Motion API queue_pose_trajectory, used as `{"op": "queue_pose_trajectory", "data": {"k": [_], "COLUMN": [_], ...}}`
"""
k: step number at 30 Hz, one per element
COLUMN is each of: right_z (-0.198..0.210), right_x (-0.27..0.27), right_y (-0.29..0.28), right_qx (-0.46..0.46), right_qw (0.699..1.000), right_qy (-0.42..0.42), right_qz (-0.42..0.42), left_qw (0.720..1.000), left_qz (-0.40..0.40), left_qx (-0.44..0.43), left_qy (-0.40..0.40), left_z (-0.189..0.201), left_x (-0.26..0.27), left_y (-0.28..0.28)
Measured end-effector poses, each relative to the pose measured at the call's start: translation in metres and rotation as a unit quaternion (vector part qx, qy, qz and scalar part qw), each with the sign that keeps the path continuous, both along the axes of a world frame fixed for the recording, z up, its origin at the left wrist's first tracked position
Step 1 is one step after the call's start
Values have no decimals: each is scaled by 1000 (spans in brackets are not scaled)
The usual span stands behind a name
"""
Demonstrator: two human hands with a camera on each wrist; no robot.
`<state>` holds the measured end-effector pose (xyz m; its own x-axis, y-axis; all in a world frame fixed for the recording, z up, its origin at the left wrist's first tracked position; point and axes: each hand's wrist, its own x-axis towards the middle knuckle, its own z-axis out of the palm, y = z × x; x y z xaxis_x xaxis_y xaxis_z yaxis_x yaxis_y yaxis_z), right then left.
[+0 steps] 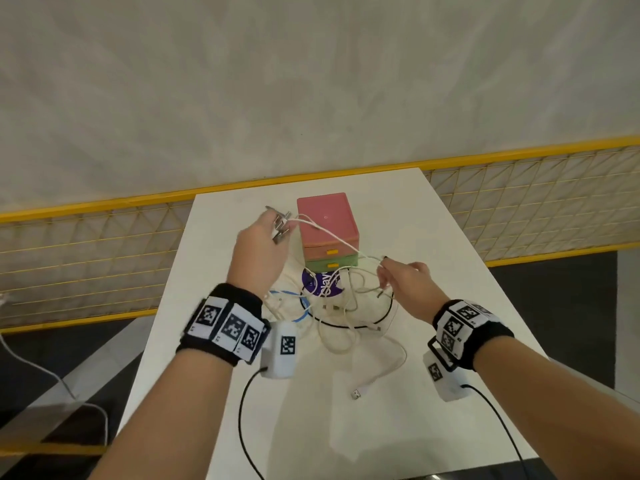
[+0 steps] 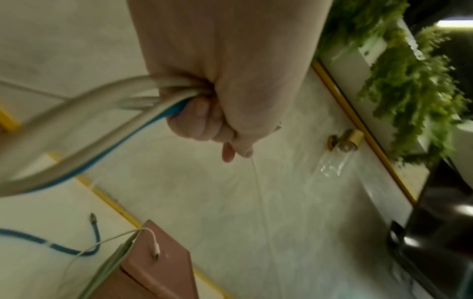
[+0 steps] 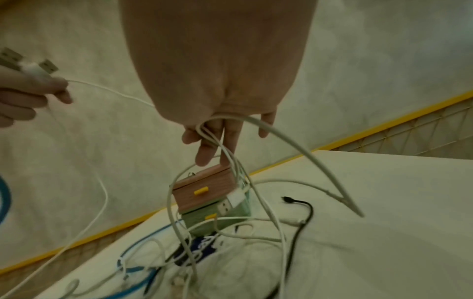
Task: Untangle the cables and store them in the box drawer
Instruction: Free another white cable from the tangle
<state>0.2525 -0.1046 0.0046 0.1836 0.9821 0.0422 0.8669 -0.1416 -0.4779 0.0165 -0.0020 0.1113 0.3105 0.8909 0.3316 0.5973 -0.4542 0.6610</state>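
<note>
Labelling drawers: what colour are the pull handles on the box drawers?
Yellow, on both drawer handles; the head view shows them best.

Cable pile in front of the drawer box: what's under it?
Under the cable pile lies a white bag with a round purple logo, on the table. Cables cover much of the logo's lettering, so it cannot be read whole.

Smooth matt white tabletop (image 1: 433, 237) here, carrying a matt plastic drawer box (image 1: 327, 225), pink over green, with glossy yellow plastic pulls. The white cables (image 1: 341, 327) look rubbery and smooth; the blue cable (image 3: 143, 277) looks braided, the black cable (image 3: 304, 214) is slick. Bare metal plug ends (image 1: 280, 225) glint dully. Soft white cloth bag (image 1: 294, 282) wrinkles beneath, and black fabric wristbands (image 1: 225, 323) look matt.
</note>
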Motion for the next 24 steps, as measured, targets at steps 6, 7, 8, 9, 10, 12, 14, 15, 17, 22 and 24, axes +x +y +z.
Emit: {"op": "queue_pose_trajectory", "data": {"k": [6,7,8,9,10,12,14,15,17,22,24], "right_z": [25,28,31,31,30,28,22,19,11,6,15], "right_x": [-33,-37,-40,-42,-42,-40,-31,-25,-12,-9,-20], "right_y": [8,9,9,9,9,9,10,9,5,4,8], "right_qx": [62,68,73,80,86,88,63,34,-35,-5,39], "right_qw": [997,996,995,994,993,993,994,996,998,999,998], "right_qy": [-14,-26,-31,-27,-18,-21,-52,-60,-50,-35,-41], "right_qz": [43,52,61,69,76,81,68,53,20,20,41], "left_qw": [977,976,977,977,979,983,990,995,1000,998,989], "left_qz": [-176,-173,-163,-155,-150,-139,-110,-83,-16,-41,-125], "left_qx": [-104,-91,-77,-66,-54,-28,-12,-11,13,-27,-72], "left_qy": [58,91,117,129,131,113,85,54,-6,-28,13], "left_z": [-25,-34,-37,-37,-37,-31,-23,-19,-9,-1,-11], "left_x": [34,40,44,45,43,38,28,22,12,7,19], "left_y": [-39,-41,-42,-42,-41,-37,-32,-29,-19,-15,-28]}}
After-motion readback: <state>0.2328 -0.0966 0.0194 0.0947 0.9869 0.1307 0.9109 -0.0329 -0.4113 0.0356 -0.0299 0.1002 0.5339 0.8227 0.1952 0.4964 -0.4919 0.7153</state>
